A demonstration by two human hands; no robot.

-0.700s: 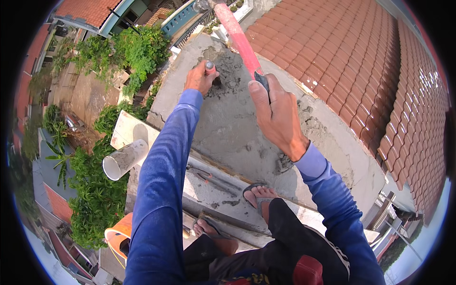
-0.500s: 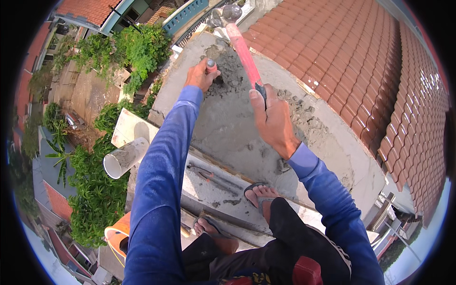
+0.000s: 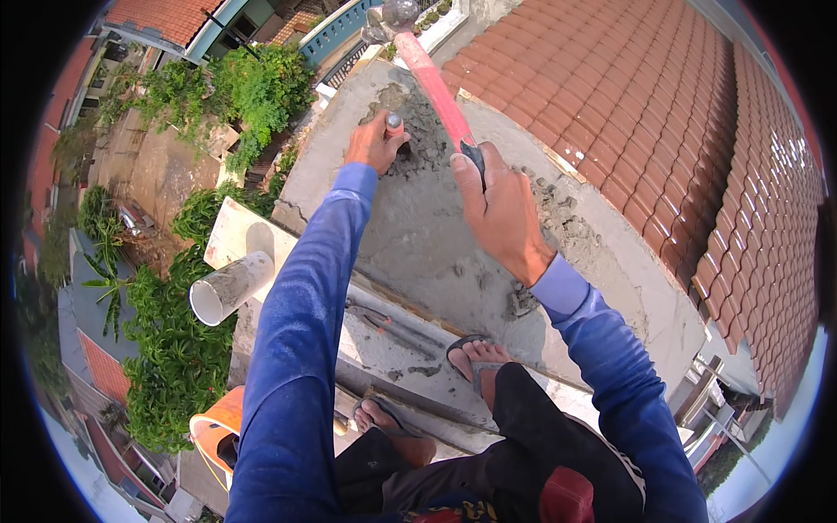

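My left hand point(image 3: 370, 146) is closed around a short red chisel point(image 3: 395, 125) with a round metal cap on top. The chisel stands over rough, broken grey concrete at the far end of the slab point(image 3: 401, 227); its lower end is hidden by my hand. In my right hand point(image 3: 504, 213) is a hammer point(image 3: 436, 91), gripped low on its black end. Its pink handle slants up and to the left, and the metal head is raised beyond the chisel, apart from it.
Brown roof tiles point(image 3: 593, 96) border the slab on the right. A white pipe point(image 3: 231, 288) sticks out on the left, above trees and a yard. An orange bucket point(image 3: 218, 414) is beside my left arm. My sandalled feet stand on the near ledge.
The hammer head has shifted up and a little left, with my right hand tilting slightly. My left hand and the chisel have moved slightly right.
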